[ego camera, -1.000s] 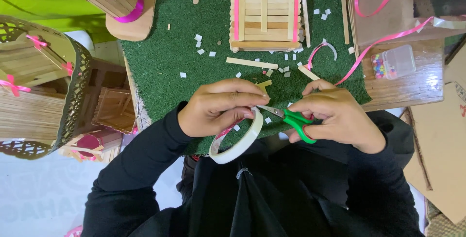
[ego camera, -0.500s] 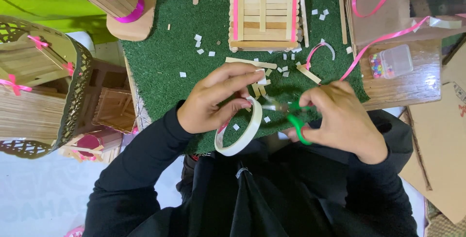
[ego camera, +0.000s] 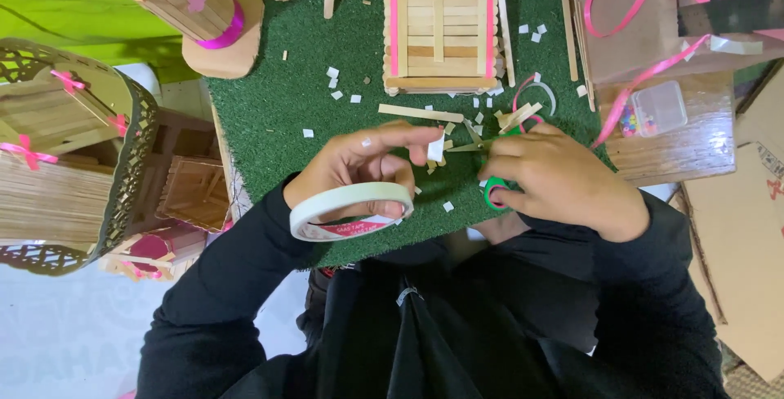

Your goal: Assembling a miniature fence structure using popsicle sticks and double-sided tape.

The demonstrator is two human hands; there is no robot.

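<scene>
Rough green turf mat (ego camera: 278, 113), pale wooden-stick box (ego camera: 441, 31), glossy pink ribbon (ego camera: 637, 3).

tape roll (ego camera: 351, 209): white, red inner print
scissors (ego camera: 495, 192): green handles
mat (ego camera: 278, 113): dark green turf
stick box (ego camera: 441, 33): pale wood, pink stripes
ribbon (ego camera: 637, 7): pink
sleeves (ego camera: 220, 301): black

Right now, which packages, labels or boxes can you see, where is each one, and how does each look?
Tape roll: in the left hand, white ring, red-and-white label inside its core.
Small plastic box: right of the green mat, on a wooden block, clear, rectangular, coloured beads inside.
Cardboard piece: far right, flat, brown, with small red and dark printed marks.
</scene>
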